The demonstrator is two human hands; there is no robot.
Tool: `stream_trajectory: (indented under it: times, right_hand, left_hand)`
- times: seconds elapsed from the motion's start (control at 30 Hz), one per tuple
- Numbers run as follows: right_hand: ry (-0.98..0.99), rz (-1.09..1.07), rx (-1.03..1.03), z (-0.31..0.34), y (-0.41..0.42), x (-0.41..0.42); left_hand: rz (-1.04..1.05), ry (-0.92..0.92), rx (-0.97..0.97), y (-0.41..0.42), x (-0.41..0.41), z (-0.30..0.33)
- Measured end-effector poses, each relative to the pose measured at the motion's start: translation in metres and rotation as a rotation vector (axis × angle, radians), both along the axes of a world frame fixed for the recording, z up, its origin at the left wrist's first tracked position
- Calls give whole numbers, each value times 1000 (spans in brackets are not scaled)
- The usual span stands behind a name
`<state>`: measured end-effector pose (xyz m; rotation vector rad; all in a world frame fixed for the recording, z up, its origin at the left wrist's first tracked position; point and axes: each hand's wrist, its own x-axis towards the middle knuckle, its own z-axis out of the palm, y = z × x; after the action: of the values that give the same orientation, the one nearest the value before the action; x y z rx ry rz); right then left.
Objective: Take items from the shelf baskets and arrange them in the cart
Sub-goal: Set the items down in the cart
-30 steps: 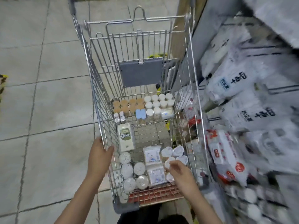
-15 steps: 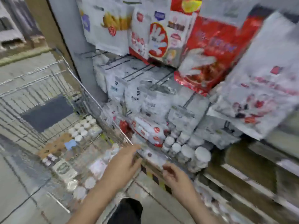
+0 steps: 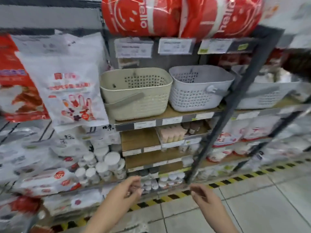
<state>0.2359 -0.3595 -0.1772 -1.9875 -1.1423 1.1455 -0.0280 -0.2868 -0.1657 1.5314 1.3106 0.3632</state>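
Hands empty, facing shelf baskets, cart out of view.

Left hand (image 3: 125, 190) and right hand (image 3: 204, 196) apart, fingers loosely curled, holding nothing. Best to reach up into cream basket (image 3: 136, 93) or grey basket (image 3: 198, 88); contents not visible. Hanging glove packs (image 3: 67, 84) crowding left, dark shelf post (image 3: 234, 98) crossing right.

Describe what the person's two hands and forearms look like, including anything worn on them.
Both the left hand and the right hand are bare: no gloves, and no sleeves on the forearms as far as the frame shows. No watch, bracelet or ring is visible, though motion blur could hide something small. The fingers are uncovered too.
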Motion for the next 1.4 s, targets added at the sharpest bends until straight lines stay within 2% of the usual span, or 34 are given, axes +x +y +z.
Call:
stream_trajectory:
  times: [0.2, 0.43, 0.73, 0.93, 1.13, 1.27, 1.33, 1.4]
  right_hand:
    - [47, -134, 59, 14, 11, 44]
    - [-6, -203, 167, 47, 62, 107]
    - [-1, -483, 310, 59, 82, 207]
    - [-67, -463, 389, 74, 97, 289]
    - [-209, -299, 536, 114, 142, 376]
    - [-418, -57, 665, 137, 188, 421]
    - [-548, 68, 696, 148, 218, 439]
    - [-676, 181, 714, 158, 252, 455]
  left_hand:
    - [-9, -33, 14, 54, 47, 5]
    - [-127, -113, 84, 131, 144, 24]
    - [-462, -177, 215, 170, 295, 61]
    - [-646, -244, 364, 166, 395, 84]
    - [-526, -228, 650, 178, 487, 116]
    - [-266, -189, 868, 198, 530, 133]
    - [-140, -130, 924, 209, 545, 139]
    - [-102, 5, 925, 219, 561, 140]
